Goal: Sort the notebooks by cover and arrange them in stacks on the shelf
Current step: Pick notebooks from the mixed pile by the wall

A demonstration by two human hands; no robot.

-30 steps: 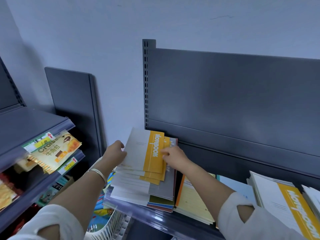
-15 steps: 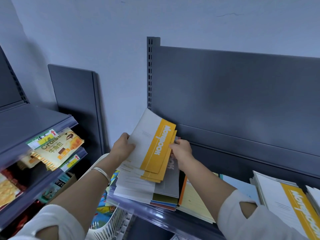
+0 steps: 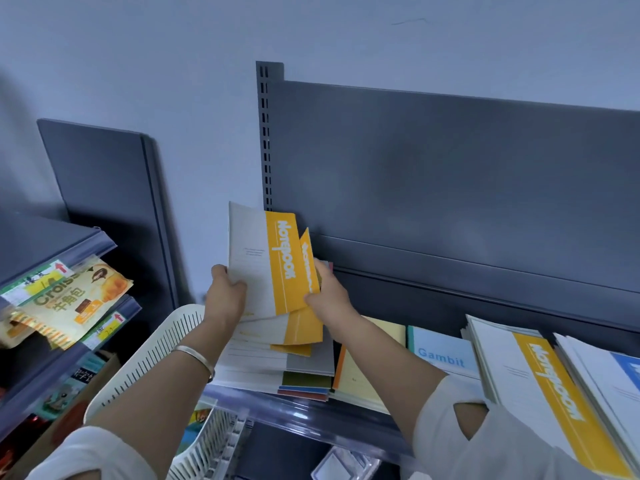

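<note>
Several white notebooks with a yellow "Notebook" band [image 3: 266,265] are lifted nearly upright above the mixed pile [image 3: 277,362] at the shelf's left end. My left hand [image 3: 227,296] grips their left edge and my right hand [image 3: 327,292] grips their yellow right edge. On the shelf [image 3: 311,415] lie a pale yellow notebook [image 3: 363,375], a light blue "Gambit" notebook [image 3: 441,351], a stack of white-and-yellow notebooks [image 3: 533,386] and white-and-blue ones [image 3: 613,379] at the far right.
A white slotted plastic basket [image 3: 152,358] stands below the shelf's left end. A second grey shelving unit on the left holds croissant snack packs [image 3: 69,306] and price tags. The dark grey back panel [image 3: 450,174] rises behind the notebooks.
Both hands have raised the yellow-banded notebooks off the pile and tipped them from lying flat to nearly upright. The view has shifted slightly right, showing more of the shelf.
</note>
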